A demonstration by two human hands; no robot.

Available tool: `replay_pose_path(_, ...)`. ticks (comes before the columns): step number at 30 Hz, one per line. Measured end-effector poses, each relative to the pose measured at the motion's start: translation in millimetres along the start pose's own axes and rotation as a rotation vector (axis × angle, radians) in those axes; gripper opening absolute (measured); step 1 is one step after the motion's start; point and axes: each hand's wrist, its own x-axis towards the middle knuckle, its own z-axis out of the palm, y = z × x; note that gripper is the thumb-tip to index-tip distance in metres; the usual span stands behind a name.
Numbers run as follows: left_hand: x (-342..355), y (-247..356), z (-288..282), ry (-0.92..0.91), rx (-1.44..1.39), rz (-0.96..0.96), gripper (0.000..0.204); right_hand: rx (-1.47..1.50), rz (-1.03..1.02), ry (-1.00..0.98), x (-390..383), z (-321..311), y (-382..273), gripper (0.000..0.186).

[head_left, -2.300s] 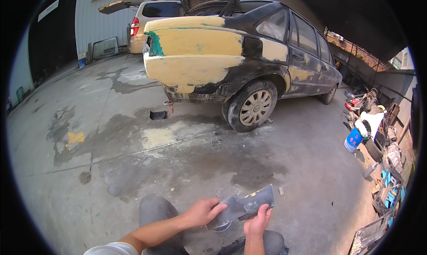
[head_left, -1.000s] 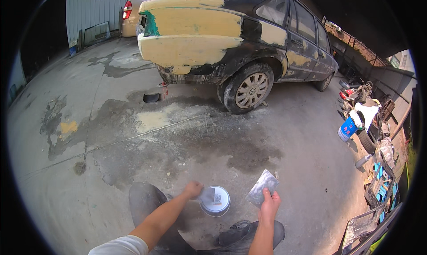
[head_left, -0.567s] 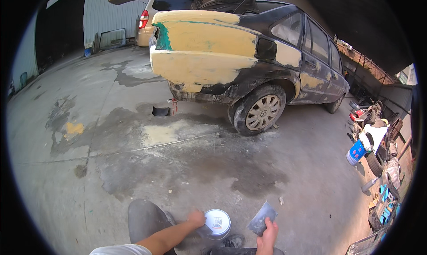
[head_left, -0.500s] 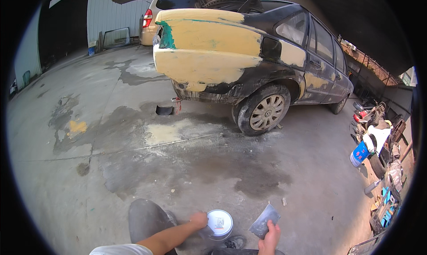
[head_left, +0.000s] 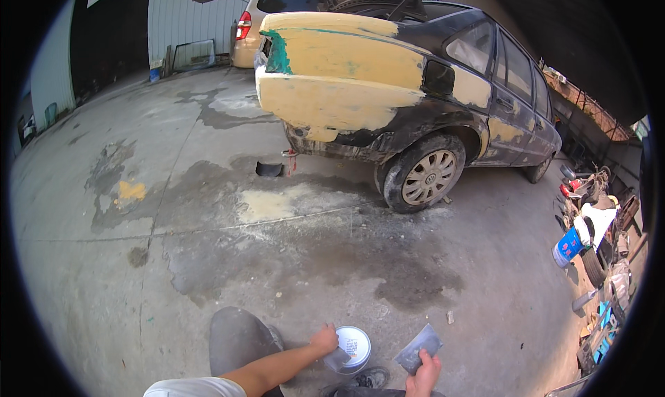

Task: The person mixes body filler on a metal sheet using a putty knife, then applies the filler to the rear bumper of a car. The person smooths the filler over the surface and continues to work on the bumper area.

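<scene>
Low in front of me stands a round can [head_left: 356, 346] with a white, printed lid. My left hand [head_left: 323, 339] is closed at its left side, on what looks like a small grey flat scraper [head_left: 337, 359] overlapping the can's edge. To the right of the can, my right hand [head_left: 424, 375] grips a grey flat plate [head_left: 418, 348] by its lower edge, thumb on its face. The plate is tilted and looks smeared. Ahead is a dark car [head_left: 512, 120], its rear side coated in yellowish filler [head_left: 346, 65] with a green patch [head_left: 279, 53] at the corner.
Dust and dark stains mark the concrete floor [head_left: 235, 272]. A black curved piece [head_left: 269, 169] lies behind the car. Along the right are a blue bucket [head_left: 568, 246] and piled scrap parts [head_left: 609, 224]. A beige van [head_left: 248, 47] with its tailgate raised stands at the back left.
The view has swung slightly left, so the scene sits further right. My left hand has tilted, and the grey scraper now shows below it at the can's edge. My right hand still holds the plate.
</scene>
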Motion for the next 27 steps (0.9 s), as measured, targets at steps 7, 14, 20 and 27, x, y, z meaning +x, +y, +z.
replay_pose_path(7,-2,2,-8,-0.154,0.199,0.065,0.029,0.045,-0.095,0.072,-20,22,-11,0.012)
replay_pose_path(14,-4,2,4,-0.069,0.265,0.146,0.030,0.000,-0.131,0.053,-18,34,-8,0.010)
replay_pose_path(20,2,-1,12,-0.003,0.135,0.043,0.029,-0.004,-0.106,0.017,-18,36,-2,0.012)
replay_pose_path(27,24,-20,11,-0.220,0.081,0.050,0.036,0.099,0.056,0.087,-11,25,0,0.020)
